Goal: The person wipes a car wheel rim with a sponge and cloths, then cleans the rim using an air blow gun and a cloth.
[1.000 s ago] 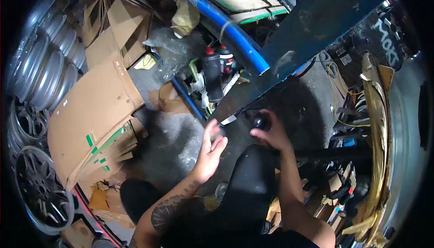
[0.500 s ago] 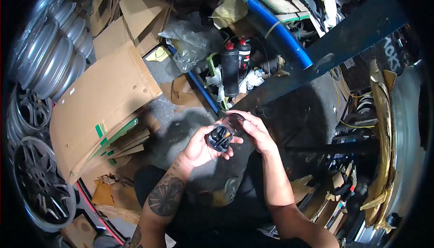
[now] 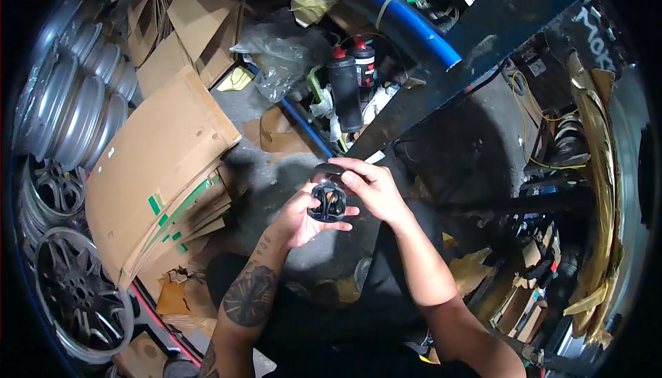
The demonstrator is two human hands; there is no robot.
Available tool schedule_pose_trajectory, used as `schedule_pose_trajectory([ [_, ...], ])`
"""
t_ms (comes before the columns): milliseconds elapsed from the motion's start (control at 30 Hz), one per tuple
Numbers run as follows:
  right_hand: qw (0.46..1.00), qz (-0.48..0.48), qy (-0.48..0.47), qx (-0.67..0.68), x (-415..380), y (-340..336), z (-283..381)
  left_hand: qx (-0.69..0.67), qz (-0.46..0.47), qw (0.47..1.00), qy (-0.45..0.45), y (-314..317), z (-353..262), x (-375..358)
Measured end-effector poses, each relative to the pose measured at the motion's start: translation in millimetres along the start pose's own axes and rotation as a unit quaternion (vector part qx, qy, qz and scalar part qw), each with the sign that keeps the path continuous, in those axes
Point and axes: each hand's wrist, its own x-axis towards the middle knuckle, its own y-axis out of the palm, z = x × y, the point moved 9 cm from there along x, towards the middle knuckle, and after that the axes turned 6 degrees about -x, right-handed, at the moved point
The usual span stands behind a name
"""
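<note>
My left hand (image 3: 298, 221) grips a small rounded black case (image 3: 328, 204), its thumb at the near-left rim and fingers reaching out under it. Dark shaped pieces sit inside the case, with a small orange-tan spot among them. The case looks like one for earbuds, though I cannot tell for certain. Above it, my right hand (image 3: 372, 186) pinches the dark see-through lid (image 3: 327, 170) between thumb and fingers. The lid stands raised at the far edge of the case, over my knees.
Flattened cardboard (image 3: 155, 164) and alloy wheels (image 3: 79, 288) are stacked on the left. Ahead stand black bottles with red caps (image 3: 345, 92), beside a blue tube (image 3: 407, 19) and a dark metal beam (image 3: 441, 95). Torn cardboard (image 3: 593, 226) leans at the right.
The case has moved slightly left and tilted, its inside now facing up more. The right hand has shifted left with the lid, and the whole view has shifted a little.
</note>
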Motion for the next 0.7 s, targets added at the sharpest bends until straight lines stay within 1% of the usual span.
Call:
schedule_pose_trajectory([
  [67, 1.000, -0.014, -0.010, -0.021, 3, 1, 1, 0.015, -0.011, 1.000, 0.016, -4, -2, -1],
  [167, 0.999, -0.028, -0.016, 0.028, 8, 3, 0, 0.042, -0.025, 0.998, 0.030, -6, -6, -4],
  [300, 0.998, -0.017, -0.022, 0.054, 11, 5, 0, 0.062, -0.032, 0.997, 0.042, 1, -10, -7],
  [433, 0.999, 0.005, -0.025, 0.048, 11, 8, -5, 0.061, -0.041, 0.996, 0.049, 3, -10, -6],
  [500, 0.998, 0.026, -0.031, 0.055, 7, 12, 1, 0.019, -0.058, 0.996, 0.061, -1, -11, -4],
  [533, 0.995, 0.015, 0.000, 0.095, 4, 12, 3, -0.001, -0.066, 0.996, 0.066, -3, -12, -3],
  [633, 0.994, -0.052, -0.050, 0.083, 2, 5, 15, -0.009, -0.057, 0.996, 0.060, -4, -17, -3],
  [667, 0.996, -0.036, 0.005, 0.083, 0, 4, 2, 0.000, -0.033, 0.997, 0.065, 2, -19, -4],
  [700, 0.996, -0.051, -0.056, 0.040, 1, -1, 6, -0.001, -0.031, 0.997, 0.067, 4, -19, -5],
])
